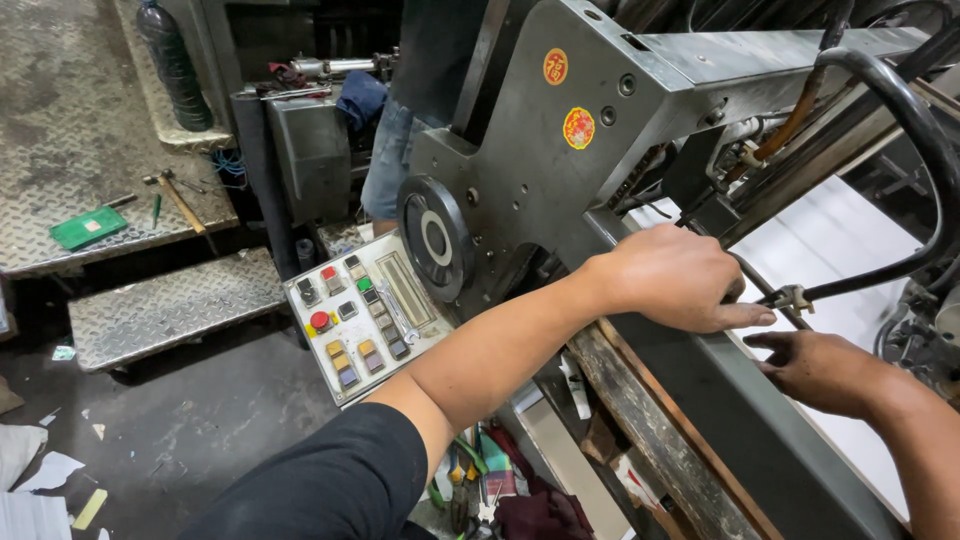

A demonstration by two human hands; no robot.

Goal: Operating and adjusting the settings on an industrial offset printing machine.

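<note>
Metal rod [770,293] (thin, by the black hose [925,140]) lies just under left hand [672,278] fingertips, fingers extended flat; right hand [815,368] hovers open below.

I see a big machine frame [520,150], grey metal, matt w/ scuffs. My left hand [672,277] lies on its dark metal rail [740,410], smooth but dull. The black hose [920,120] looks like shiny rubber. White paper sheets [830,240] look smooth & flat. The wood plank [640,410] is rough & worn. The button panel [365,312] is pale metal w/ shiny plastic keys. The floor plates [170,310] are bumpy metal. My sleeve [330,490] is soft black cloth.
</note>
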